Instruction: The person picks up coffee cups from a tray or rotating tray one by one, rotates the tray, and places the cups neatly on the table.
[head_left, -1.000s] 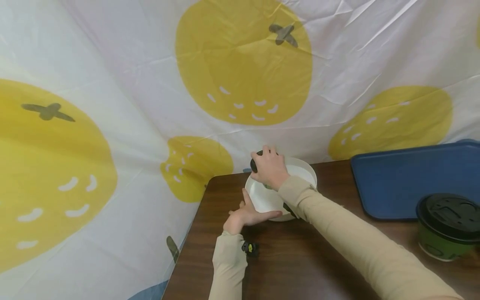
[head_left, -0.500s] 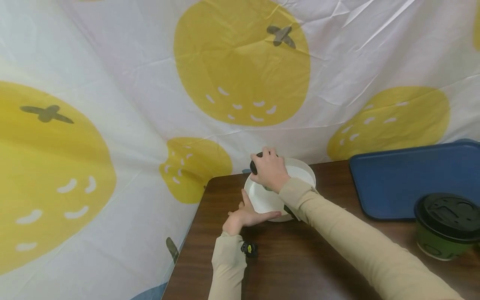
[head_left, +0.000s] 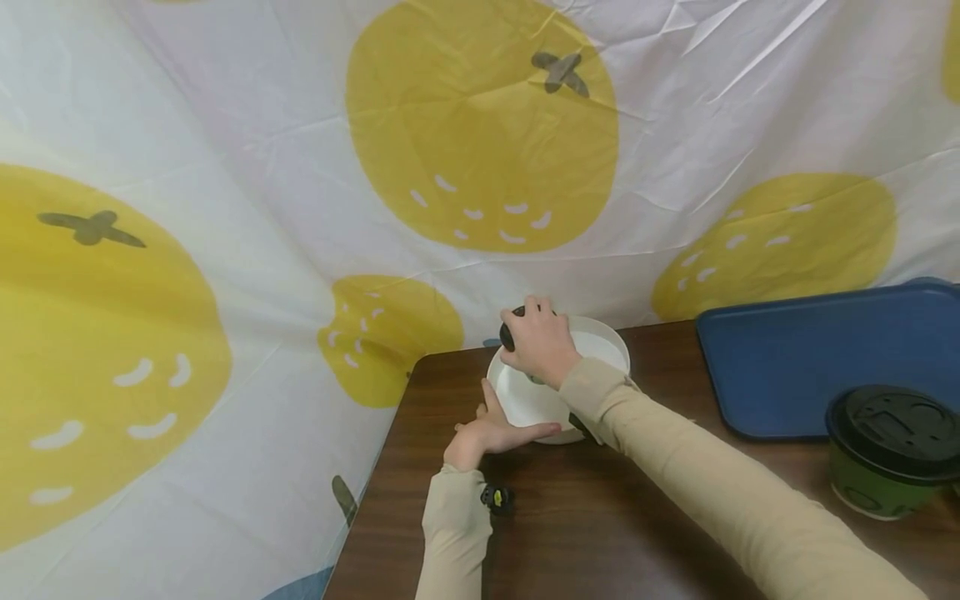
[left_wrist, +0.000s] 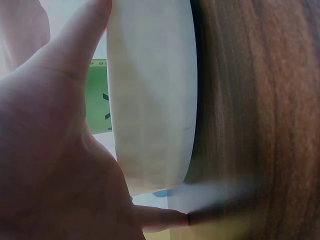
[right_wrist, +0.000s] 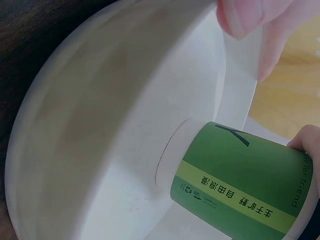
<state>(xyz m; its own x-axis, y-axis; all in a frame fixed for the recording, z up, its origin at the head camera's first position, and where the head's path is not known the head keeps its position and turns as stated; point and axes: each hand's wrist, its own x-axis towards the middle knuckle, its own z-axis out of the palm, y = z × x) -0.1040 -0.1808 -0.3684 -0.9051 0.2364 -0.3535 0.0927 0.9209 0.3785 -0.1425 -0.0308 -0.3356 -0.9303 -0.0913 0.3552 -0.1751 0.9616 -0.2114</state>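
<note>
A round white basin (head_left: 525,404) sits on the wooden table near its far left corner. My right hand (head_left: 542,340) grips a green paper cup (right_wrist: 240,175) from above; its black lid (head_left: 507,333) shows beside the fingers. The cup's base is inside the basin, against or just over the white floor; contact is unclear. My left hand (head_left: 495,427) lies against the basin's near left side, thumb stretched along the rim and fingers spread. In the left wrist view, the little finger (left_wrist: 162,218) sticks out past the basin wall.
A blue tray (head_left: 810,350) lies on the table (head_left: 585,517) to the right. In front of it stands another green cup (head_left: 892,454) with a black lid. Close behind the basin hangs a white curtain (head_left: 600,279) printed with yellow fruit.
</note>
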